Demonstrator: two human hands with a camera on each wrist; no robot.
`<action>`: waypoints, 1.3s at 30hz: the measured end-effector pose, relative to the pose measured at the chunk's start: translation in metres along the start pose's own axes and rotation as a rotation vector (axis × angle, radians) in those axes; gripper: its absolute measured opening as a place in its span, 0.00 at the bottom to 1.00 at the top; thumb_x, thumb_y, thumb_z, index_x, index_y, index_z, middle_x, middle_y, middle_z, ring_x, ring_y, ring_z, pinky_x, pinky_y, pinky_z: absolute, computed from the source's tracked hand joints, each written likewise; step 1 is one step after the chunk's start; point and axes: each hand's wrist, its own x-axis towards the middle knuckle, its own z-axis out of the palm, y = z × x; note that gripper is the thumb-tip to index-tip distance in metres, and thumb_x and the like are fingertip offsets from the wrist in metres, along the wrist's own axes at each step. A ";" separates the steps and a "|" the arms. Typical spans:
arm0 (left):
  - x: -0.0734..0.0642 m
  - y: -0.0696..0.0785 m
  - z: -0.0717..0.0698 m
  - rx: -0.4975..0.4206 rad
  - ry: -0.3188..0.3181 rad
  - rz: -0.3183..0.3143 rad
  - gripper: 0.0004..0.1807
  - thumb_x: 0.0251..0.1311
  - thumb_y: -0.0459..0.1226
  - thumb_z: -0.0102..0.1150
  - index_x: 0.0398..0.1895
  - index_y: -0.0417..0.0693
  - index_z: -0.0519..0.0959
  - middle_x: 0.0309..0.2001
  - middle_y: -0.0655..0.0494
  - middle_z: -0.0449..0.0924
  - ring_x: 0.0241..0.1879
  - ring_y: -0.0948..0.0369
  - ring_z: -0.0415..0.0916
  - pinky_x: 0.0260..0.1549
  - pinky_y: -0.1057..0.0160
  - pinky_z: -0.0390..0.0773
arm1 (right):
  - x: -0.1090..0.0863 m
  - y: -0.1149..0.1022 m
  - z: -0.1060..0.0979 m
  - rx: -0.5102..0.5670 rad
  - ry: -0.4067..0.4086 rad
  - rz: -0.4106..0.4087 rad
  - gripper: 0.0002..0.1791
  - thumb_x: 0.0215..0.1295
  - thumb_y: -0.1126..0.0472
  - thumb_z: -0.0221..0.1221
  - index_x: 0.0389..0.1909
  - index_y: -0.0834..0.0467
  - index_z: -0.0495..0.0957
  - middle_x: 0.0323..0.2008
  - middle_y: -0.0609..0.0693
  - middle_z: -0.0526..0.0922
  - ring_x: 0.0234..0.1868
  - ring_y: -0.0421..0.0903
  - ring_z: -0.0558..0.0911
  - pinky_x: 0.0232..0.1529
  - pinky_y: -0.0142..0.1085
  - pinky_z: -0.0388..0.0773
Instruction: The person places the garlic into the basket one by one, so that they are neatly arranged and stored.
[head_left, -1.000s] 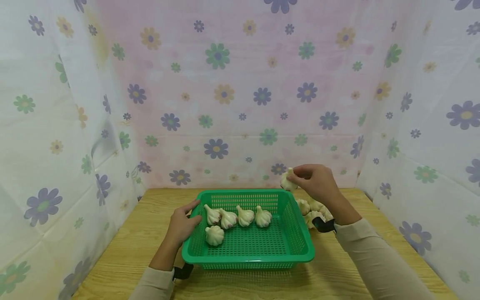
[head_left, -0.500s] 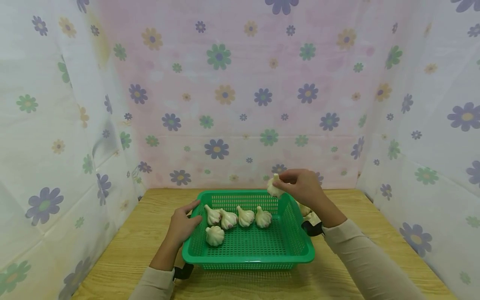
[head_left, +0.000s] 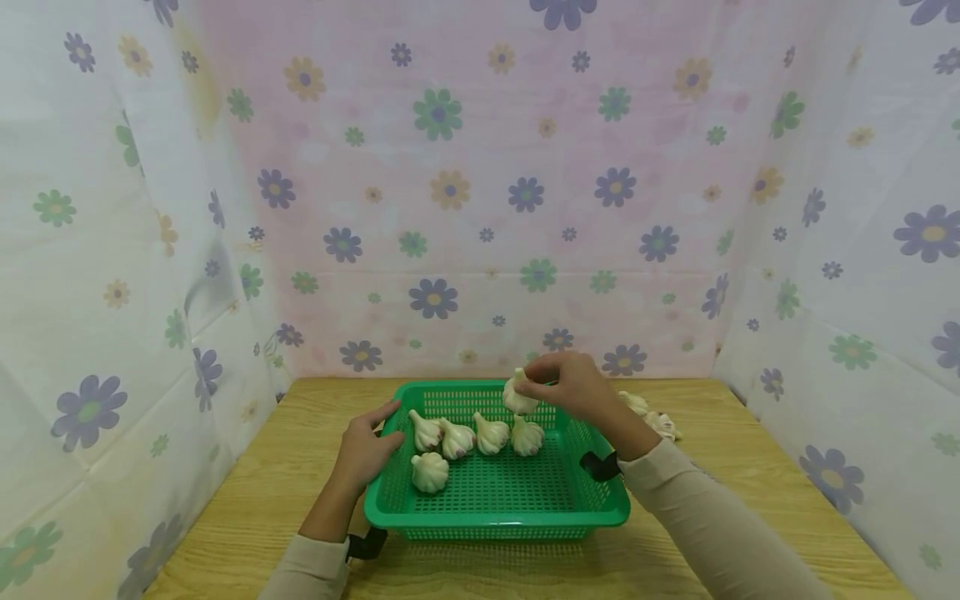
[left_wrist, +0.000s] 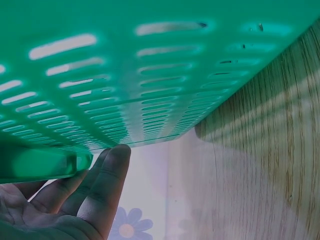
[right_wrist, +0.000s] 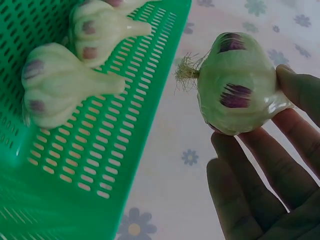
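A green perforated plastic basket [head_left: 495,519] stands on the table. My left hand [head_left: 363,451] holds its left rim, the thumb over the top and the fingers [left_wrist: 107,187] against the outer wall in the left wrist view. Over the basket's back wall, my right hand [head_left: 576,389] pinches a garlic bulb [head_left: 520,395] near its stem, roots down. Purple patches mark this bulb in the right wrist view. Below it, several bulbs lie inside: a back row ending with one bulb [head_left: 527,437] on the right, and a single bulb [head_left: 430,472] nearer the front left.
More garlic bulbs [head_left: 660,423] lie on the wooden table [head_left: 720,492] right of the basket, partly hidden behind the right arm. Flower-printed cloth [head_left: 480,208] closes off the back and both sides.
My right hand has carried the garlic bulb left and down, from beyond the basket's back right corner to over its back wall. The left hand and the basket have stayed put.
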 end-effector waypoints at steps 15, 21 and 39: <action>0.000 -0.001 -0.001 -0.011 -0.002 0.005 0.34 0.66 0.31 0.57 0.77 0.49 0.69 0.80 0.50 0.61 0.69 0.36 0.71 0.31 0.59 0.81 | 0.007 -0.017 0.027 0.049 -0.174 -0.007 0.15 0.65 0.45 0.69 0.48 0.47 0.89 0.47 0.44 0.89 0.45 0.41 0.87 0.46 0.41 0.84; -0.001 0.000 -0.001 -0.014 -0.001 0.012 0.34 0.65 0.31 0.57 0.77 0.48 0.69 0.79 0.49 0.62 0.68 0.36 0.72 0.31 0.59 0.81 | 0.011 -0.019 0.039 0.076 -0.229 -0.030 0.18 0.64 0.46 0.70 0.50 0.51 0.89 0.49 0.47 0.89 0.48 0.45 0.88 0.48 0.43 0.85; 0.000 0.001 -0.001 -0.010 0.001 0.014 0.35 0.64 0.31 0.57 0.77 0.48 0.70 0.79 0.49 0.62 0.68 0.36 0.73 0.30 0.60 0.80 | 0.019 -0.016 0.070 0.100 -0.365 -0.034 0.13 0.64 0.46 0.70 0.45 0.46 0.90 0.47 0.43 0.90 0.49 0.42 0.87 0.47 0.40 0.84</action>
